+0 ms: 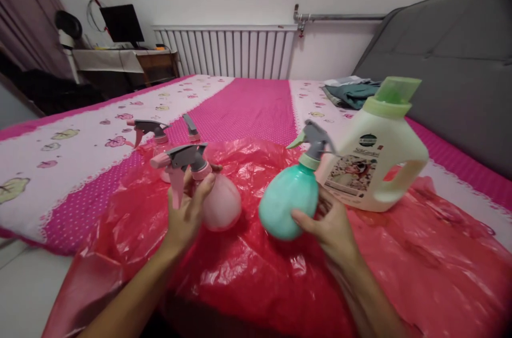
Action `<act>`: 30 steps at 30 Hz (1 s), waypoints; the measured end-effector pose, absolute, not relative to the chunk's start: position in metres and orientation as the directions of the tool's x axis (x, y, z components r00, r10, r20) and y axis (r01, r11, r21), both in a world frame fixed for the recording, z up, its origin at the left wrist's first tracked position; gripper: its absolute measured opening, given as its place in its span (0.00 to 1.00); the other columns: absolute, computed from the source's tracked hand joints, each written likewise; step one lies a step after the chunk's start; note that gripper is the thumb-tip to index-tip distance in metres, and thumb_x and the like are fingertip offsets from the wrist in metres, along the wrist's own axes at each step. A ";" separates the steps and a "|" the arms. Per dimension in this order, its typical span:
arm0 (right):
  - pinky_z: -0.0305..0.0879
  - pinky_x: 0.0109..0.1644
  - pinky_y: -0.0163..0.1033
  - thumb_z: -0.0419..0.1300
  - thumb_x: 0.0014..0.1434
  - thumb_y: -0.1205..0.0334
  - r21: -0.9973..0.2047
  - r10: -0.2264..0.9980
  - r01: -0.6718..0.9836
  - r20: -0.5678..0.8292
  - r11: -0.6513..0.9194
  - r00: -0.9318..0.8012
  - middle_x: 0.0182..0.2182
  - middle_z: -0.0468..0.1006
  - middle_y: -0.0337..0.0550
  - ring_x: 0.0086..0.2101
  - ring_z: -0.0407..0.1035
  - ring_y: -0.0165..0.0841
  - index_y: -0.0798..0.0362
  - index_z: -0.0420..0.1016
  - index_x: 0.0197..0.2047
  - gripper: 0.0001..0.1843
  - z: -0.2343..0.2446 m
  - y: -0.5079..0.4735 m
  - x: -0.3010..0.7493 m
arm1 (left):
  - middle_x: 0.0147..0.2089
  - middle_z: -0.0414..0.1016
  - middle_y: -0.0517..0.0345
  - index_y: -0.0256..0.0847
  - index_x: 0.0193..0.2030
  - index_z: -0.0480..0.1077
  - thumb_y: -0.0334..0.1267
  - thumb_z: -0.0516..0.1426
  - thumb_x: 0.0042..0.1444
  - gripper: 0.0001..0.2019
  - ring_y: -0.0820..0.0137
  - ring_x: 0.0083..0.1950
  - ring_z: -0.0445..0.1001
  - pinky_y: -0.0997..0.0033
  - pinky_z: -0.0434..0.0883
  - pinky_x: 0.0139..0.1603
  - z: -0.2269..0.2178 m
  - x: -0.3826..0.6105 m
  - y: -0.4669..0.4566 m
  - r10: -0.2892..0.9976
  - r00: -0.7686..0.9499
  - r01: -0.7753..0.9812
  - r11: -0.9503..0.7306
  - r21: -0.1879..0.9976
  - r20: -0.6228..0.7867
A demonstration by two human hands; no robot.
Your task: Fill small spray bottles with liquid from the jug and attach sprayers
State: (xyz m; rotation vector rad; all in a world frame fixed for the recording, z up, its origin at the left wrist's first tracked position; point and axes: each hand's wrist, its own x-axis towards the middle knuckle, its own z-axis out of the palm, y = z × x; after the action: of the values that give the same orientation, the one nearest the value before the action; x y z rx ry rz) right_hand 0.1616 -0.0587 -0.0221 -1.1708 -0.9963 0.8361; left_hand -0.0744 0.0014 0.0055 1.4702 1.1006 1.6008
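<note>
My left hand (188,212) is closed around the neck of a pink spray bottle (222,202) with a grey trigger head, tilted over the red plastic sheet (248,268). My right hand (330,223) grips a teal spray bottle (288,199) from below and behind; its grey and green nozzle points left. Both bottles are held just above the sheet, side by side. A white detergent jug (376,159) with a green cap stands right behind the teal bottle.
Another pink spray bottle (154,133) and a loose grey trigger head (191,127) lie further back on the pink bedspread (248,103). Folded clothes (350,93) sit by the grey headboard (448,55). A radiator and desk line the far wall.
</note>
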 end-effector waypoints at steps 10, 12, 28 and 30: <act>0.78 0.51 0.53 0.78 0.36 0.46 -0.975 0.919 0.127 0.215 0.182 0.329 0.51 0.83 0.56 0.48 0.79 0.51 0.54 0.79 0.55 0.43 -0.029 -0.058 0.158 | 0.52 0.84 0.50 0.44 0.46 0.80 0.52 0.64 0.62 0.15 0.55 0.57 0.80 0.55 0.73 0.62 0.002 -0.080 0.002 0.910 -0.087 0.055 -0.402 0.914 0.405; 0.77 0.53 0.54 0.78 0.37 0.49 -0.975 0.902 0.171 0.198 0.142 0.383 0.52 0.83 0.57 0.49 0.79 0.52 0.55 0.78 0.57 0.43 -0.028 -0.058 0.158 | 0.51 0.84 0.50 0.44 0.47 0.80 0.53 0.64 0.62 0.16 0.54 0.57 0.80 0.54 0.73 0.63 0.000 -0.081 0.005 0.913 -0.106 0.047 -0.392 0.919 0.394; 0.79 0.48 0.49 0.78 0.35 0.45 -0.968 0.944 0.033 0.249 0.248 0.218 0.49 0.84 0.54 0.47 0.80 0.51 0.54 0.80 0.53 0.42 -0.026 -0.060 0.161 | 0.51 0.84 0.48 0.41 0.48 0.79 0.53 0.64 0.61 0.17 0.55 0.56 0.80 0.53 0.72 0.63 0.000 -0.076 0.004 0.920 -0.097 0.034 -0.378 0.925 0.380; 0.79 0.48 0.49 0.79 0.36 0.46 -0.972 0.929 0.065 0.236 0.227 0.286 0.49 0.84 0.54 0.47 0.80 0.50 0.54 0.79 0.54 0.42 -0.028 -0.059 0.164 | 0.51 0.84 0.49 0.42 0.47 0.79 0.53 0.64 0.61 0.17 0.55 0.57 0.80 0.53 0.72 0.63 0.002 -0.075 0.004 0.915 -0.108 0.036 -0.387 0.921 0.389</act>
State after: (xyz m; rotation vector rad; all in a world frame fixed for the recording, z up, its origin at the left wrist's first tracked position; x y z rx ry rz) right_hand 0.1640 -0.0591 -0.0279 -1.1829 -1.1140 0.8074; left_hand -0.0751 0.0040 0.0017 1.4542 1.0885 1.5814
